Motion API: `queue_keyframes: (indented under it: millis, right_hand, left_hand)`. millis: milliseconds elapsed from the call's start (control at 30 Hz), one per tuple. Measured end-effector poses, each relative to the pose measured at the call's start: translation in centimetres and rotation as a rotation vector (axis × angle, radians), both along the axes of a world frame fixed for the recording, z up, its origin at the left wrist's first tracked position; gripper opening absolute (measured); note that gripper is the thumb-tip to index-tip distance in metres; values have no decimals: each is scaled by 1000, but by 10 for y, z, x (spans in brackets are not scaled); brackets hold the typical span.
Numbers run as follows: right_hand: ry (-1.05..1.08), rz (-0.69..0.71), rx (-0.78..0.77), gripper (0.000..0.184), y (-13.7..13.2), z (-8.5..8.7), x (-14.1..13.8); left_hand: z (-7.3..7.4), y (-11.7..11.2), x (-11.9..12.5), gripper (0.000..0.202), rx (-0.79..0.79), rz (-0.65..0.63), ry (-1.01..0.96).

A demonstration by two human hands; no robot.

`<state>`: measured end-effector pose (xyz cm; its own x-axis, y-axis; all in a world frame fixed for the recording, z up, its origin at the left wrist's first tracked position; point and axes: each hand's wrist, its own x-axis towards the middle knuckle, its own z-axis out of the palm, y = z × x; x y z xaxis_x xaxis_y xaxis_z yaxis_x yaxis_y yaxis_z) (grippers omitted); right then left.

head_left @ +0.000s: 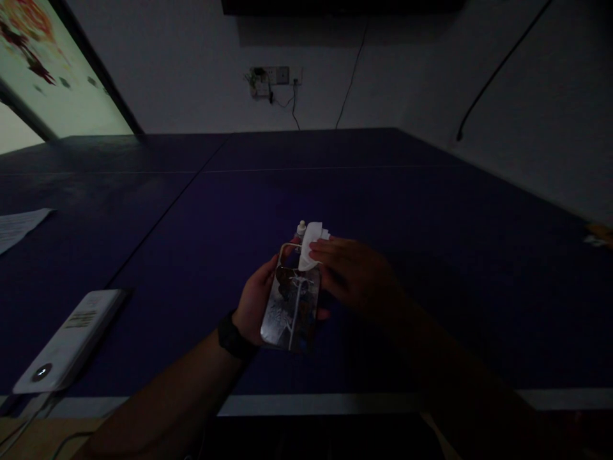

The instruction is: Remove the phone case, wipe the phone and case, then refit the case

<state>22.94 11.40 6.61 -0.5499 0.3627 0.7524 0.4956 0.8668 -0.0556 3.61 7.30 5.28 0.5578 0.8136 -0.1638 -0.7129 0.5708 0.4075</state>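
My left hand (256,300) is wrapped around the side of a phone case (292,306) with a glossy, patterned back and a large cut-out near its top. A folded white wipe (312,246) is pinched in my right hand (357,271), pressed against the upper right of the case. Just beyond the case's top edge, a small bottle (301,228) with a whitish cap shows in part; its lower portion is hidden. The dim light leaves the underside of the case and some fingers hard to make out.
A white power bank (71,338) with cables lies at the left on the dark blue table (407,211). Printed paper (22,227) rests at the far left edge. Wall sockets (275,75) with plugged-in cords are on the wall behind. Something yellowish (601,233) sits at the far right.
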Motion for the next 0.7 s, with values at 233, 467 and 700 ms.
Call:
queue_keyframes:
  millis: [233,467,700]
  right_hand:
    - [-28,4,-191,34,-16,-9,-21]
    - [1,-23,-180,32,-16,-7,-24]
    - [-155,383,-46,28,-24,-7,-31]
  left_hand:
    - [-15,-2,4,50,15,-153,85]
    - [-19,-3,7,41,-14,-113,80]
    - [-19,3,5,24,-160,151,-7]
